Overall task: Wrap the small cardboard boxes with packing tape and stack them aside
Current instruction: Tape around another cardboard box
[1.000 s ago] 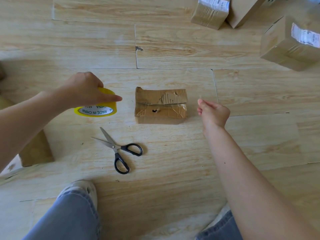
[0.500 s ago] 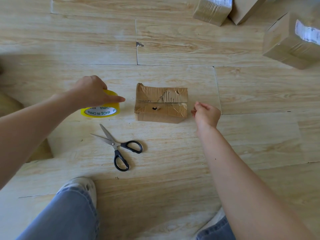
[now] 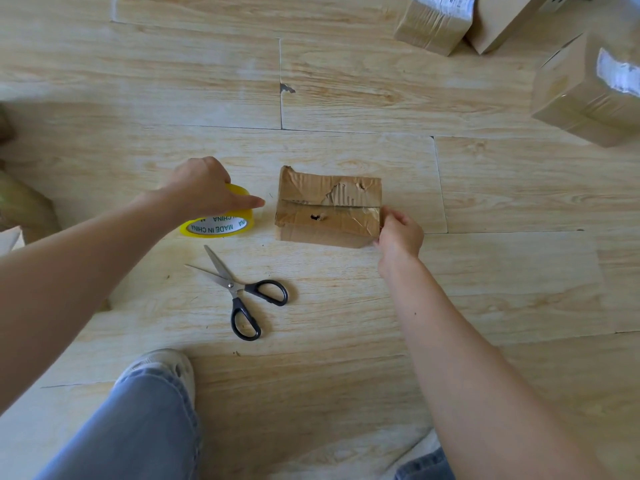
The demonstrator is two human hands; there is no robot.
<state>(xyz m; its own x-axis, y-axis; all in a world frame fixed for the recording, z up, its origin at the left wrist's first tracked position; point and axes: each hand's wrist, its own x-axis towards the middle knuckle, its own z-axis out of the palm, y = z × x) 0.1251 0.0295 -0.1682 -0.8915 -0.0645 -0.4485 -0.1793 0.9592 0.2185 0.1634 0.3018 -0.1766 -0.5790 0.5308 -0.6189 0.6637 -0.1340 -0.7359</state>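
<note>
Lying flat, box [image 3: 328, 218] long axis left-right; right hand [image 3: 400, 237] grips end.

Single head view – looks forward-down at floor [image 3: 346, 306], close, wide-angle.

four boxes [image 3: 329, 209], one tape roll [image 3: 217, 226], one scissors [image 3: 239, 289]

Black-handled scissors [image 3: 231, 285] lie open on wood-look floor [image 3: 346, 323]; white shoe [image 3: 166, 363], jeans leg [image 3: 131, 427] at bottom.
</note>
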